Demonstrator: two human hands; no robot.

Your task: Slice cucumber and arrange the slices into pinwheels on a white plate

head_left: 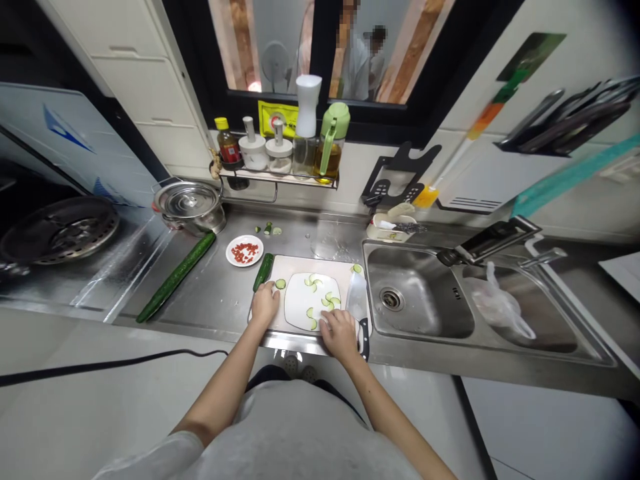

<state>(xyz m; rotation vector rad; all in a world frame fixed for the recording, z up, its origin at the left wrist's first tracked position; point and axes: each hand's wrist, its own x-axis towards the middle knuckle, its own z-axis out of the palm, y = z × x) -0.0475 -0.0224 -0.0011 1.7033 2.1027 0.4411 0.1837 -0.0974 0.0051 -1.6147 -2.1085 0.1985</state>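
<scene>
A white square plate [300, 303] lies on a pale cutting board [280, 265], with thin cucumber slices [330, 302] fanned in curved groups on it. My right hand [341, 333] reaches over the plate's lower right corner, fingers spread, fingertips at the slices there. On the board's left side rests my left hand [265, 305], its fingers loosely bent and apart. Just beyond its fingertips are a round cucumber slice [281, 284] and a cut cucumber piece [263, 272]. A knife [357, 293] lies along the board's right side, its black handle [365, 339] beside my right hand.
A small plate [245, 263] of chopped red bits and a whole cucumber [176, 279] lie to the left. Behind them stands a lidded steel pot [190, 203]. The double sink [420, 327] is on the right. Bottles and jars fill a rack [280, 177] at the window.
</scene>
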